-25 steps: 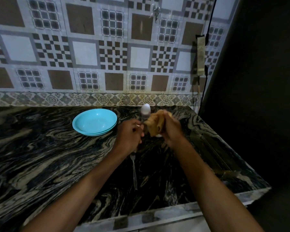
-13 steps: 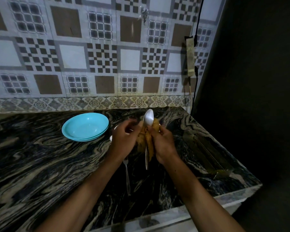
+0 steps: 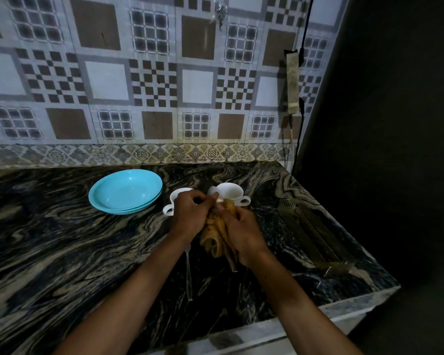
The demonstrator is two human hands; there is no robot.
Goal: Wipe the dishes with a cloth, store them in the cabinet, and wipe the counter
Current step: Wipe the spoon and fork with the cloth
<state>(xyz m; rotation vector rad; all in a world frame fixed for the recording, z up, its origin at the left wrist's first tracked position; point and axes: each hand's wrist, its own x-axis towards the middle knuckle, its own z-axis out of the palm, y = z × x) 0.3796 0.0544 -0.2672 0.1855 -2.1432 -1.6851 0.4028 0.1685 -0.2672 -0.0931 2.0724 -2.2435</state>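
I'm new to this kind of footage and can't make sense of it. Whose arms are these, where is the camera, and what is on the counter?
There is no machine here. A person wears a camera on their head, looking down at their own two arms. The left hand pinches the bowl end of a white spoon, while the right hand grips a yellow cloth wrapped around the rest of it, apparently wiping it. On the dark marbled counter lie stacked turquoise plates, two white cups with handles, and a metal fork below the left wrist. Patterned tiles cover the wall behind.
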